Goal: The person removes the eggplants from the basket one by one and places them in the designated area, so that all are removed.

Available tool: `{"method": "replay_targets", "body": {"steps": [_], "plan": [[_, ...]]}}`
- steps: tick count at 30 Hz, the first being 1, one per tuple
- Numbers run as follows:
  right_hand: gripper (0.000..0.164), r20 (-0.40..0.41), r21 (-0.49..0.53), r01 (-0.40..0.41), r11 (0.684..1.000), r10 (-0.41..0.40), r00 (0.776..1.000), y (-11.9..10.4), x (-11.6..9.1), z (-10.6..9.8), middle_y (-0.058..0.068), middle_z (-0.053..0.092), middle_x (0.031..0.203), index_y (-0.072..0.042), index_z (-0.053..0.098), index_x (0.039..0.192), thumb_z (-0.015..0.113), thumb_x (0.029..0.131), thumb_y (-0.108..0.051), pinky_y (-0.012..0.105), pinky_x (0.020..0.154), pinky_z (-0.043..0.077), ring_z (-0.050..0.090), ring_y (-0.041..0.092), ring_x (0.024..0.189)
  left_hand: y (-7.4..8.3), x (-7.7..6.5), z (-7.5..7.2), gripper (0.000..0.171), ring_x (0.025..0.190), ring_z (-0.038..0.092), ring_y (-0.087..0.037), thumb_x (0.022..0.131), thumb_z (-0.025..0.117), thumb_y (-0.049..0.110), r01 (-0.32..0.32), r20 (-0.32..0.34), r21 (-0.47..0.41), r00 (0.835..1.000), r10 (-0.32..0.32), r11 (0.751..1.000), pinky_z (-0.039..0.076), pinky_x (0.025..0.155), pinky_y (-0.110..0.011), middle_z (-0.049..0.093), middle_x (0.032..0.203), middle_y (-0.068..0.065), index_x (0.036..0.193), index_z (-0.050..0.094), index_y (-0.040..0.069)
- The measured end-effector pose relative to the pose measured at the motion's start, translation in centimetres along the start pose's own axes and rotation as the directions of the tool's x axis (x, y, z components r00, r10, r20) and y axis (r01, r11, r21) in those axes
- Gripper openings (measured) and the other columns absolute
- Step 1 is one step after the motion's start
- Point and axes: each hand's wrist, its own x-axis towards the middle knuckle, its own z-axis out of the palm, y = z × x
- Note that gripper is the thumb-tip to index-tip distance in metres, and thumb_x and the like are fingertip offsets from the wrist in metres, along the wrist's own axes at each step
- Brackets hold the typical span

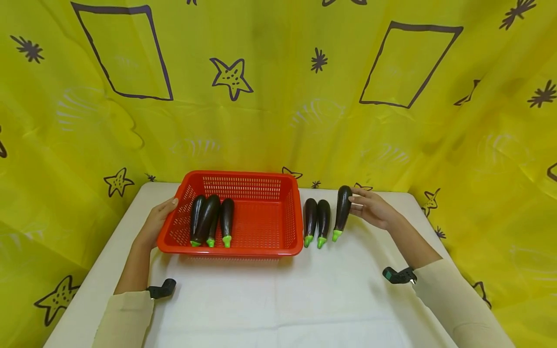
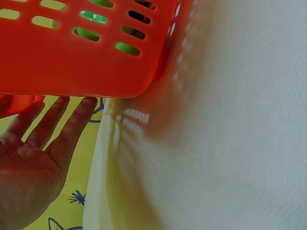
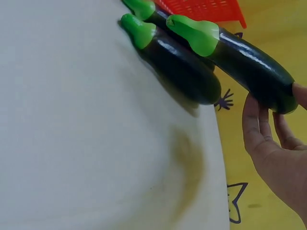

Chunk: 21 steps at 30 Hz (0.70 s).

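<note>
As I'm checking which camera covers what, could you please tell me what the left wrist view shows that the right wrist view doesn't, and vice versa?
Only the left wrist view shows the left hand, at the edge of the red plastic basket, and green bits through its slots. Only the right wrist view shows the right hand holding an eggplant, with two more eggplants nearby. Both share the basket, white tablecloth and yellow patterned curtain.
</note>
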Motion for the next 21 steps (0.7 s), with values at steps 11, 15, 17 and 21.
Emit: {"method": "replay_targets", "body": {"steps": [11, 15, 17, 21], "plan": [[0.071, -0.005, -0.052, -0.035, 0.998, 0.034, 0.999, 1.8, 0.3, -1.2, 0.007, 0.059, 0.123, 0.015, -0.002, 0.161, 0.046, 0.11, 0.003, 0.03, 0.097, 0.055, 0.067, 0.017, 0.108, 0.0, -0.1, 0.1, 0.075, 0.106, 0.067, -0.003, 0.113, 0.041, 0.048, 0.001, -0.003, 0.007, 1.0, -0.001, 1.0, 0.06, 0.087, -0.029, 0.051, 0.148, -0.019, 0.166, 0.02, 0.001], [0.07, -0.005, -0.088, -0.05, 0.995, 0.049, 0.999, 2.3, 0.6, -1.5, 0.01, 0.056, 0.129, 0.015, 0.0, 0.16, 0.047, 0.11, 0.003, 0.031, 0.1, 0.054, 0.066, 0.015, 0.109, 0.0, -0.1, 0.0, 0.074, 0.105, 0.067, -0.003, 0.113, 0.041, 0.048, 0.0, -0.001, 0.013, 1.0, 0.0, 1.0, 0.06, 0.087, -0.029, 0.05, 0.149, -0.021, 0.166, 0.02, 0.001], [0.07, -0.007, -0.103, -0.056, 0.993, 0.056, 0.998, 2.6, 0.7, -1.6, 0.01, 0.057, 0.129, 0.015, 0.001, 0.16, 0.047, 0.11, 0.002, 0.032, 0.101, 0.054, 0.066, 0.015, 0.109, 0.0, 0.0, 0.0, 0.074, 0.105, 0.067, -0.003, 0.113, 0.04, 0.048, 0.001, 0.002, 0.016, 1.0, -0.001, 1.0, 0.06, 0.087, -0.029, 0.049, 0.15, -0.022, 0.166, 0.019, 0.001], [0.066, -0.008, -0.143, -0.06, 0.988, 0.06, 0.998, 3.0, 1.0, -1.8, 0.005, 0.062, 0.124, 0.017, 0.005, 0.16, 0.047, 0.111, 0.0, 0.032, 0.101, 0.054, 0.066, 0.013, 0.109, 0.0, 0.0, -0.1, 0.074, 0.106, 0.067, -0.003, 0.113, 0.04, 0.048, 0.003, 0.004, 0.013, 1.0, -0.003, 1.0, 0.06, 0.087, -0.03, 0.046, 0.153, -0.025, 0.167, 0.019, 0.002]]}}
